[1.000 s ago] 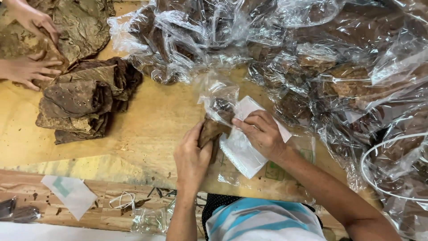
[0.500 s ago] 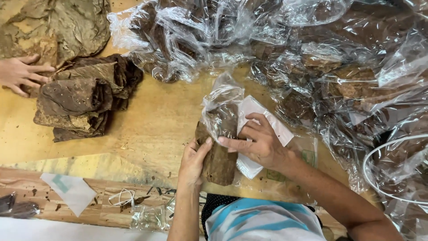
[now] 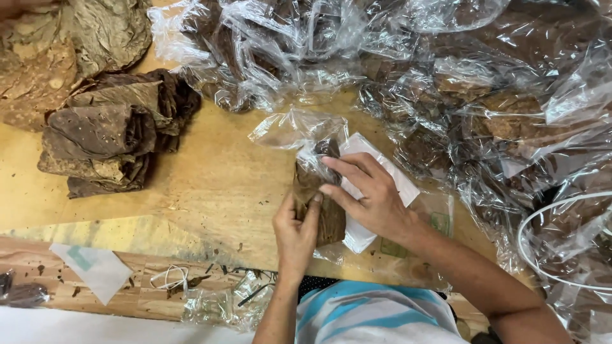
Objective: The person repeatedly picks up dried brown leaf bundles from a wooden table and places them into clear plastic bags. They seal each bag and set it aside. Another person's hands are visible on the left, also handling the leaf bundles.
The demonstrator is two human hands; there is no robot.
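Leaf bundle (image 3: 317,204) near table's (image 3: 210,191) front edge being pushed into clear bag (image 3: 299,130), partly in. Left hand (image 3: 294,232) pinching bundle; right hand (image 3: 370,197) fingers pressed flat on it. Folded leaves (image 3: 108,134) by left edge waiting unbagged.

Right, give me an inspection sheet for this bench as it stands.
Surface: yellowish wooden bench with leaf crumbs; a worn wooden strip along the near edge.
Job's things: a folded brown leaf bundle partly inside a clear plastic bag, with a white paper beside it.
Clutter: a stack of folded brown leaves, loose spread leaves, a heap of bagged bundles, a white paper slip, a rubber band.
Hands: left hand grips the bundle's lower end; right hand presses bag and bundle from above.
Cables: a white cord loop at far right.
Surroundings: nothing seen.
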